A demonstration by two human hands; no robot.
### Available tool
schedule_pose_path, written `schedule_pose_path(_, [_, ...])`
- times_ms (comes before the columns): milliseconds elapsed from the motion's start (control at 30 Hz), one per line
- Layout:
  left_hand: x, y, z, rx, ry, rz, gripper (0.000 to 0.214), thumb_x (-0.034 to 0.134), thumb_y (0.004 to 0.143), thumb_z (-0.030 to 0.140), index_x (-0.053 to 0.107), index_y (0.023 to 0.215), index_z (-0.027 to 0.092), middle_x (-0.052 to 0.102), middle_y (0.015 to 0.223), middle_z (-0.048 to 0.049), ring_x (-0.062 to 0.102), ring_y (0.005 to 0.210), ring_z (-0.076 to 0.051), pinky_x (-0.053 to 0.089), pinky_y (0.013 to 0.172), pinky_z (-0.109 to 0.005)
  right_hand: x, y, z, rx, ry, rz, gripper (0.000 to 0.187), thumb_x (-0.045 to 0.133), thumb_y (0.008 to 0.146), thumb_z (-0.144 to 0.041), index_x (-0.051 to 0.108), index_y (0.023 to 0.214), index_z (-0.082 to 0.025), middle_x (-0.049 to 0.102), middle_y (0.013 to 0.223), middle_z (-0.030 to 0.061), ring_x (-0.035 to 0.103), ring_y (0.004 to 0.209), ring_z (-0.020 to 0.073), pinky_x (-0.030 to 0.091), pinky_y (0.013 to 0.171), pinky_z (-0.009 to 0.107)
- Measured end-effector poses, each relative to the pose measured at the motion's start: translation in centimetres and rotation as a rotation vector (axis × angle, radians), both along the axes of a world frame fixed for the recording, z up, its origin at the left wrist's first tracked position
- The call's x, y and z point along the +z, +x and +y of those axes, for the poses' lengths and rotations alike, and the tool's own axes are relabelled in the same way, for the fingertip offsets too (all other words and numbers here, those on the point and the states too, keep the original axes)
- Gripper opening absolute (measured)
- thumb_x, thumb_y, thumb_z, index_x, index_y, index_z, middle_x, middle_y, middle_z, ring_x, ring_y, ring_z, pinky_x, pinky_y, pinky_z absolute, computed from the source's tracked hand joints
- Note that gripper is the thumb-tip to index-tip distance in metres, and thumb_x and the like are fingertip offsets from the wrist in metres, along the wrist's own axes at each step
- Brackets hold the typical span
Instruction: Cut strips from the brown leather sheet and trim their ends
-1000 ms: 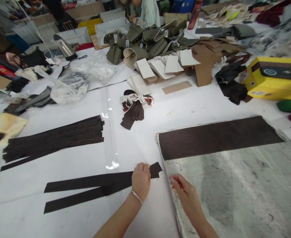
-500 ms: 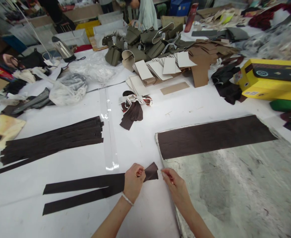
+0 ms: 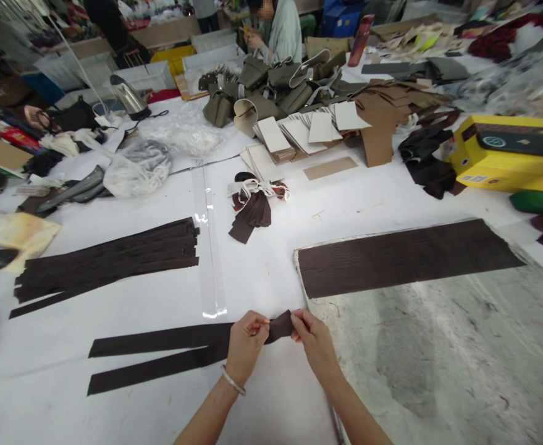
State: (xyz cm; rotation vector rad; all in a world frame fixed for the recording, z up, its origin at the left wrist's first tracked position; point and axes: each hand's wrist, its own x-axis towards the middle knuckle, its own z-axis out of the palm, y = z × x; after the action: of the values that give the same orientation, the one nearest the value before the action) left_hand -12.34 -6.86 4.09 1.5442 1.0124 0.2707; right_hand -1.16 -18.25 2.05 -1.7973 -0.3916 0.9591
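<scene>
Two dark brown strips [image 3: 160,363] lie on the white table, spread apart at the left and overlapping near my hands. My left hand [image 3: 247,343] pinches the upper edge of one strip near its right end. At that strip's end corner, my right hand [image 3: 315,341] has thumb and fingers closed on the material. The short piece between the hands is lifted a little and bent. Left of them lies a pile of similar strips [image 3: 109,259]. A row of brown strips [image 3: 410,256] is laid side by side on the greyish board [image 3: 419,346] at the right.
A tied bundle of brown pieces [image 3: 252,213] lies mid-table. Behind it are white cards [image 3: 308,127], olive bags [image 3: 271,86] and brown sheets [image 3: 382,117]. A yellow box [image 3: 512,151] stands at right, plastic bags [image 3: 139,167] at left. A person [image 3: 283,31] sits across the table.
My right hand has moved left and closed on the strip's end; before, it was just off it. My left hand keeps its pinch. The whole view has shifted slightly.
</scene>
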Motion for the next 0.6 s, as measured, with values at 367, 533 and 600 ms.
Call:
schedule_pose_path(367, [-0.2, -1.4, -0.5, 0.073, 0.039, 0.034, 0.021, 0.056, 0.079, 0.037, 0.062, 0.088, 0.019, 0.065, 0.075, -0.0021, 0.061, 0.071, -0.017, 0.048, 0.067, -0.028, 2.4, -0.7, 0.7, -0.112, 0.117, 0.551, 0.044, 0.068, 0.069, -0.051, 0.065, 0.089, -0.011, 0.066, 0.07, 0.0054, 0.065, 0.064, 0.017, 0.054, 0.064, 0.027])
schedule_pose_path(533, [1.9, -1.4, -2.1, 0.0, -0.067, -0.04, 0.03, 0.049, 0.086, 0.044, 0.063, 0.093, 0.018, 0.069, 0.084, -0.0052, 0.063, 0.076, -0.018, 0.05, 0.072, -0.028, 3.2, -1.5, 1.2, -0.041, 0.144, 0.592, 0.042, 0.069, 0.069, -0.05, 0.067, 0.087, -0.012, 0.067, 0.075, 0.0059, 0.066, 0.068, 0.0185, 0.054, 0.071, 0.031])
schedule_pose_path(600, [2.6, -1.3, -2.3, -0.01, -0.18, -0.091, 0.031, 0.052, 0.084, 0.043, 0.063, 0.099, 0.017, 0.07, 0.091, -0.0066, 0.064, 0.08, -0.019, 0.051, 0.076, -0.029, 3.1, -1.8, 1.4, -0.009, 0.159, 0.593, 0.041, 0.068, 0.07, -0.05, 0.067, 0.086, -0.012, 0.068, 0.077, 0.0061, 0.066, 0.069, 0.019, 0.054, 0.074, 0.033])
